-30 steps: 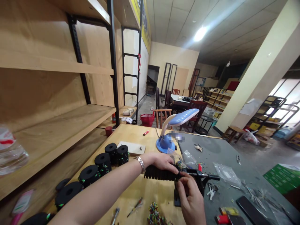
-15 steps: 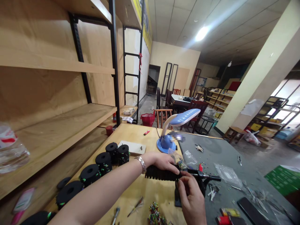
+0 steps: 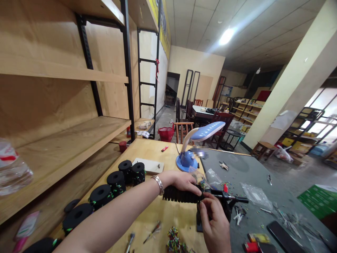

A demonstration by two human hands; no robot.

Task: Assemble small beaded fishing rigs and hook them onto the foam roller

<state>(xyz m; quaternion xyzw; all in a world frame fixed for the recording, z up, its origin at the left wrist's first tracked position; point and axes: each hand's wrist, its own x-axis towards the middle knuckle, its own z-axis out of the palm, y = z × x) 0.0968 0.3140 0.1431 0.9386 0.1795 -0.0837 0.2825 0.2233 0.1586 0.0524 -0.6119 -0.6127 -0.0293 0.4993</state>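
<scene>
A long black ridged roll [image 3: 179, 196] lies level on a black metal stand [image 3: 199, 221] with a rod [image 3: 238, 199] running out to the right. My left hand [image 3: 184, 182], with silver bangles at the wrist, wraps over the top of this roll, thumb along its right end. Close by, the thumb and fingertips of my right hand [image 3: 215, 219] are pinched together at the roll's right end. Whatever lies between those fingertips is too small or hidden to make out. Below the roll, a heap of small multicoloured pieces [image 3: 174, 239] sits on the wooden tabletop.
Several black foam-like rolls [image 3: 100, 193] line the table's left side. Behind my hands stand a blue desk lamp [image 3: 187, 160] and a white block [image 3: 150, 166]. To the right lie a phone [image 3: 284, 236], lighters [image 3: 251, 247], plastic bags [image 3: 255, 196] and loose bits. Wooden shelving [image 3: 65, 137] rises at left.
Almost nothing differs. My right hand shifts very slightly at the roll's end, while my left hand keeps its place on the roll.
</scene>
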